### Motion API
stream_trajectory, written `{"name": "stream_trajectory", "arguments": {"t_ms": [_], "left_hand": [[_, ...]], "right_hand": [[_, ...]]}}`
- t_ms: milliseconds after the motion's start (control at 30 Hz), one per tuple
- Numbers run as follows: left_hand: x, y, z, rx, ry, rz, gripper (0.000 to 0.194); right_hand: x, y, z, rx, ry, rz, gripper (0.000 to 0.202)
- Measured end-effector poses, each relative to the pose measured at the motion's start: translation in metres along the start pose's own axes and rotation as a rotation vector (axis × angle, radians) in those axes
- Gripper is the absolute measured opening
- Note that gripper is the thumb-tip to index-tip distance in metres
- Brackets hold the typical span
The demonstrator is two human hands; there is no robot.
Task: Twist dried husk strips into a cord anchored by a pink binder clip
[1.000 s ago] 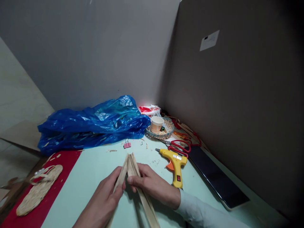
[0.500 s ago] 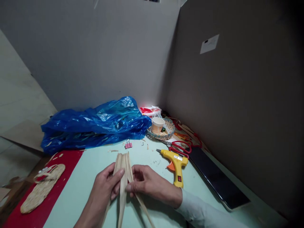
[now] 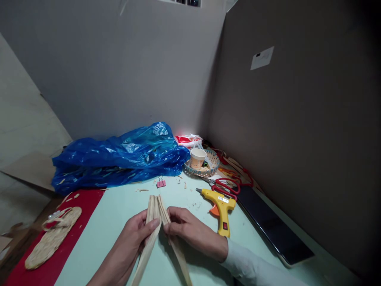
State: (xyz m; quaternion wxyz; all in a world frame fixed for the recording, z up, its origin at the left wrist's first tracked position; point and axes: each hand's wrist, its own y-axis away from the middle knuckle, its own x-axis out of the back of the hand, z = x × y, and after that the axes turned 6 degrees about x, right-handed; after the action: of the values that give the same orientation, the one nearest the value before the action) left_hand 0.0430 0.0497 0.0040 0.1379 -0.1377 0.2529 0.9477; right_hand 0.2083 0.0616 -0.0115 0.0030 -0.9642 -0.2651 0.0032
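Observation:
Pale dried plant-fibre strips [image 3: 152, 210], like husk or straw, are pinched between the thumb and fingers of my left hand [image 3: 137, 234]. My right hand [image 3: 190, 230] grips another folded strip [image 3: 179, 254] of the same material close beside it. The two bundles come near each other at their upper ends and spread apart below, down toward the bottom edge of the picture. A pink binder clip [image 3: 161, 183] lies on the table just beyond my hands. The fingertips behind the strips are partly hidden.
A yellow glue gun [image 3: 222, 208], red-handled scissors [image 3: 224, 186] and a dark tablet-like device [image 3: 274, 226] lie to the right. Behind are a blue plastic bag [image 3: 119, 159] and a woven basket [image 3: 205, 171] holding a paper cup [image 3: 197, 159]. At left, a woven sandal [image 3: 55, 240] rests on red cloth.
The strips have parted: the right-hand one is pulled away to the right, leaving a gap below. The middle strip now slants down to the left with my left hand's bundle.

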Motion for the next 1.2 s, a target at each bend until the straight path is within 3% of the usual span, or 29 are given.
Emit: {"name": "stream_trajectory", "arguments": {"t_ms": [200, 433, 700, 900, 1000, 1200], "left_hand": [[0.0018, 0.0018, -0.0023, -0.003, 0.003, -0.121, 0.031], [0.004, -0.0013, -0.0063, -0.039, -0.055, -0.048, 0.043], [-0.001, -0.0031, -0.0042, -0.089, -0.011, 0.061, 0.036], [0.0023, -0.0059, -0.0094, -0.189, -0.214, 0.124, 0.032], [0.004, -0.0041, -0.0088, -0.228, -0.283, 0.085, 0.03], [0.0039, 0.0015, -0.0089, -0.151, -0.369, 0.113, 0.048]], "right_hand": [[-0.003, -0.0005, -0.0025, 0.002, -0.231, -0.031, 0.009], [-0.0043, -0.0001, -0.0006, 0.008, -0.282, 0.038, 0.032], [-0.0058, 0.0035, -0.0051, -0.047, -0.26, 0.048, 0.032], [-0.0062, 0.0046, -0.0071, 0.015, -0.066, 0.072, 0.029], [-0.0048, 0.0035, -0.0064, 0.022, -0.046, 0.089, 0.029], [-0.0067, 0.0033, -0.0043, -0.016, -0.164, 0.089, 0.028]]}}
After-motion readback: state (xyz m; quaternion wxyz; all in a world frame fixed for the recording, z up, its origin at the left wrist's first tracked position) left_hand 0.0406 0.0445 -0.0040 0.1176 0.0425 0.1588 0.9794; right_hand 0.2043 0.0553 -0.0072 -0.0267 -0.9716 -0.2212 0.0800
